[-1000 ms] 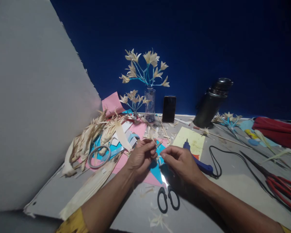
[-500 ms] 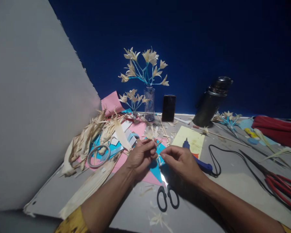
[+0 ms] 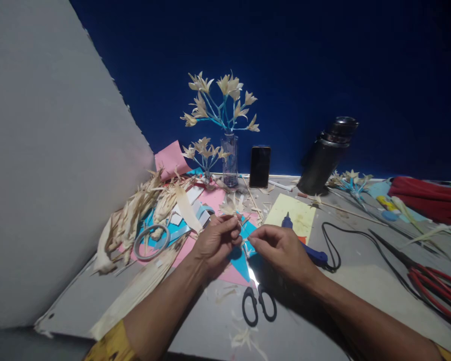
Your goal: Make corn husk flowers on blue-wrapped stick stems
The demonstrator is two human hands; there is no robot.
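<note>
My left hand (image 3: 217, 243) is closed in a pinch, with a pale dried-husk flower (image 3: 231, 204) sticking up just beyond its fingertips. My right hand (image 3: 280, 246) faces it across a small gap, thumb and forefinger pressed together; whatever is between them is too small to make out. Below and between the hands lie blue paper (image 3: 240, 263) and pink paper (image 3: 231, 276). Black-handled scissors (image 3: 250, 307) rest on the table nearer me, their blades partly over the paper. A blue glue gun (image 3: 315, 255) lies beside my right hand, partly hidden by it.
Husk strips (image 3: 135, 220) and a tape roll (image 3: 152, 242) are heaped at left. Behind stand a glass vase (image 3: 230, 163) of husk flowers, a phone (image 3: 260, 168) and a dark flask (image 3: 325, 160). Large red-handled shears (image 3: 436, 286) and a black cord (image 3: 334, 250) lie at right.
The whole view has shifted very slightly, so background things sit a little further left. Both hands keep nearly the same pose and place.
</note>
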